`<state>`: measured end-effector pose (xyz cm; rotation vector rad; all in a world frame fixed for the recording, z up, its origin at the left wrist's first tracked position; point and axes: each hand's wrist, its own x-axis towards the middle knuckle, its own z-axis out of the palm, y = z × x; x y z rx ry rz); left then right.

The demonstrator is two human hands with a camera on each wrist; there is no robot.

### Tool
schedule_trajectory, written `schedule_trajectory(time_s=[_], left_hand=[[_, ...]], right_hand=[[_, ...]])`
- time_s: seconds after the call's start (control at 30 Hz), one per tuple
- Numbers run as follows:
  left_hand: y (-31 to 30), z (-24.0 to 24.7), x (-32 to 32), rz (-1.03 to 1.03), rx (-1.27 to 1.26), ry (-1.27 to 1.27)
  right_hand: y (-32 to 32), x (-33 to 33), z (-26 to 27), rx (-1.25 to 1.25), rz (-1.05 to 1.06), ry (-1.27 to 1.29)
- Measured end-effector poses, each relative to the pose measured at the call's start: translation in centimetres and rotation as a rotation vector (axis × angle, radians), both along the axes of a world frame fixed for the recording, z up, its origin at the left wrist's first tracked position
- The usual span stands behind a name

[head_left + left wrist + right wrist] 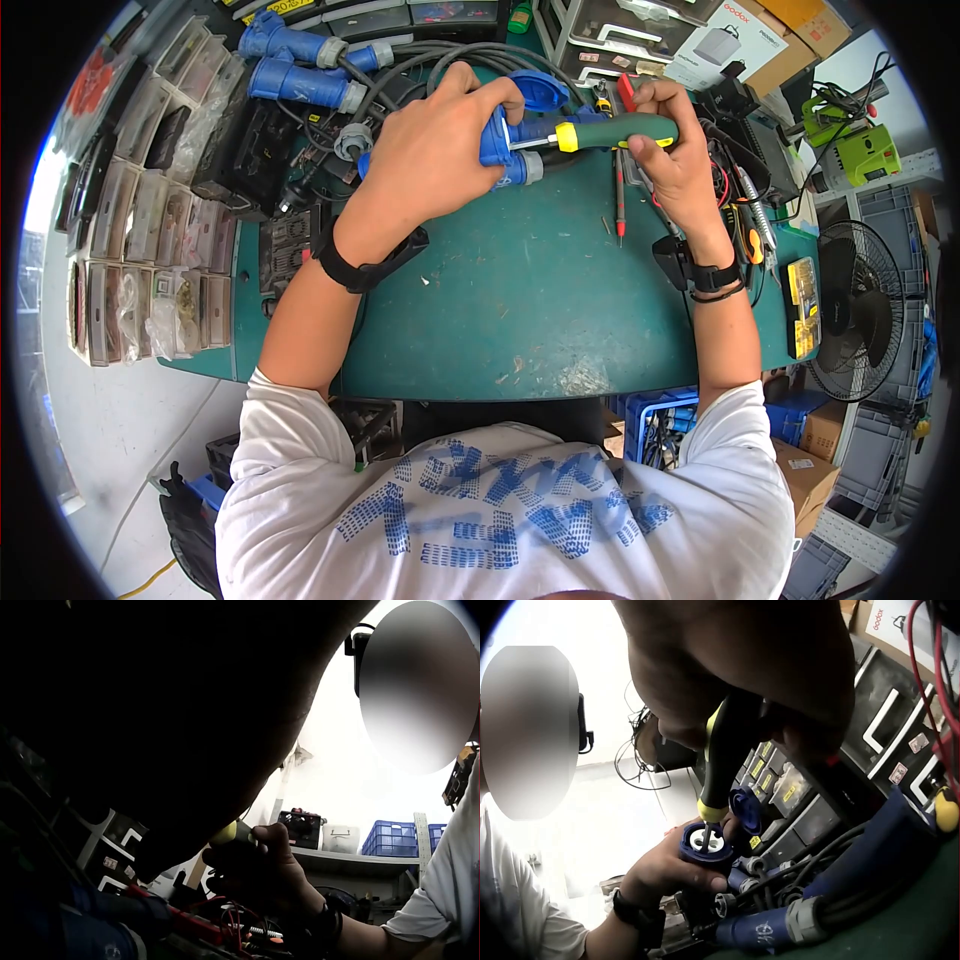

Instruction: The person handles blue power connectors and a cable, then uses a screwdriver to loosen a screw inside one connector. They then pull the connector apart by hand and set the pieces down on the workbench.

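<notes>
In the head view the left hand (435, 150) grips a blue connector (494, 138) above the green table. The right hand (676, 160) holds a green and yellow screwdriver (625, 131) by its handle, the shaft pointing left at the connector. The right wrist view shows the screwdriver (726, 757) with its tip in the white round face of the connector (707, 841), a blue lid (745, 811) hanging open beside it, and the left hand (673, 862) around the body. In the left wrist view the right hand (262, 866) is on the handle; the left hand is mostly dark.
Blue connectors (300, 83) with thick black cables lie at the back left. Small drawer units (130, 215) stand at the left. A red test probe (620, 205), wires and tools lie at the right, with a yellow case (803, 308) near the table's right edge and a fan (855, 310) beyond.
</notes>
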<state>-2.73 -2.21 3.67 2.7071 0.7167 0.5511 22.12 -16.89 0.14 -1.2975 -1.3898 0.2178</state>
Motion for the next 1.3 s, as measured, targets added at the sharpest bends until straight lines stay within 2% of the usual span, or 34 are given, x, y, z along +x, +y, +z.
schedule_trajectory(time_s=[0.07, 0.2, 0.3, 0.47, 0.57, 0.7, 0.83, 0.87, 0.97, 1.0, 1.1, 1.3], left_hand=[[-0.1, 0.0, 0.0, 0.000, -0.006, -0.001], [-0.1, -0.1, 0.0, -0.011, 0.001, 0.003], [-0.2, -0.3, 0.2, -0.020, -0.007, 0.009], [-0.2, -0.2, 0.2, -0.027, -0.017, 0.001], [-0.1, 0.0, 0.1, -0.011, -0.006, -0.003], [0.1, -0.1, 0.0, -0.017, -0.014, -0.048], [0.1, 0.0, -0.1, -0.017, -0.001, -0.040], [0.0, 0.0, -0.1, -0.016, -0.003, -0.039], [0.0, 0.1, 0.0, -0.006, -0.016, -0.014], [0.0, 0.1, 0.0, -0.006, -0.015, -0.014], [0.0, -0.4, 0.1, -0.028, 0.008, -0.020], [0.0, -0.4, 0.2, -0.028, -0.001, -0.018]], right_hand=[[0.1, 0.2, -0.1, 0.055, 0.016, -0.008], [-0.7, 1.7, 0.6, -0.057, 0.042, -0.156], [-1.6, 2.1, 1.2, -0.387, 0.109, 0.097], [-0.7, 0.6, 0.6, -0.242, -0.042, 0.101], [-0.8, 0.0, 0.8, -0.102, -0.120, -0.006], [-0.4, -0.8, 0.8, 0.039, -0.064, 0.189], [0.4, -1.0, -0.5, 0.113, 0.017, 0.215], [0.1, -0.8, -0.4, 0.111, 0.017, 0.216], [-1.2, 0.3, 1.0, -0.202, 0.039, 0.179], [-1.3, 0.5, 1.0, -0.202, 0.040, 0.179], [-1.3, 1.3, 1.2, -0.451, -0.069, 0.168], [-1.1, -0.3, 1.6, -0.236, 0.000, 0.174]])
